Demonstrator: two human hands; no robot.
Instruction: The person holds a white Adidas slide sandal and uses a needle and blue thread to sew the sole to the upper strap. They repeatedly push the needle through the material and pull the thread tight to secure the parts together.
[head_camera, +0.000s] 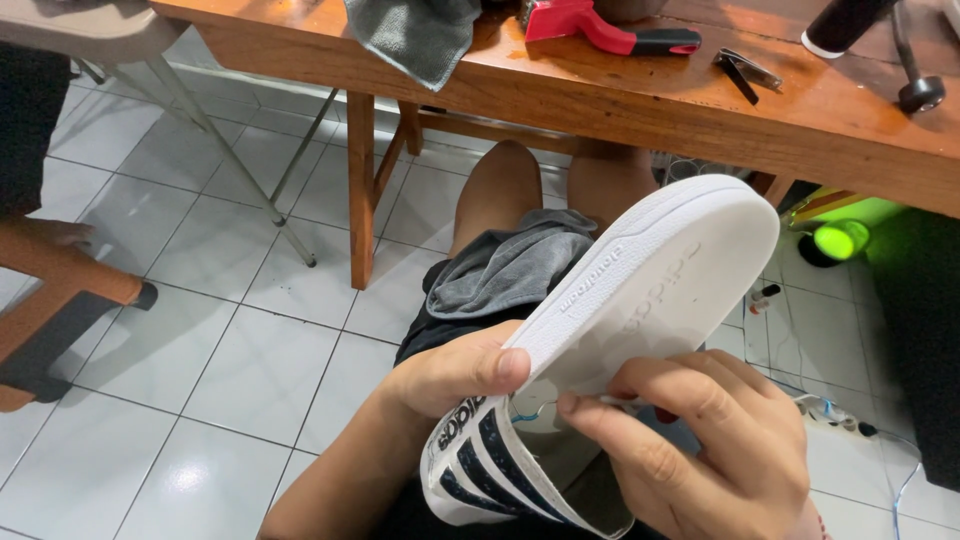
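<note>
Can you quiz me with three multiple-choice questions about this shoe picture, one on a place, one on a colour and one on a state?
1. Where does the red-handled tool lie?
A. on the wooden table
B. on the floor
C. on the lap

2. What colour is the sole of the shoe?
A. black
B. white
C. red

3. How is the shoe held?
A. sole turned up
B. sole flat on the floor
C. hanging by its laces

Answers: 1 A, it rests on the tabletop. 2 B, the sole is plain white. 3 A, the left hand and right hand hold it with the sole facing the camera.
</note>
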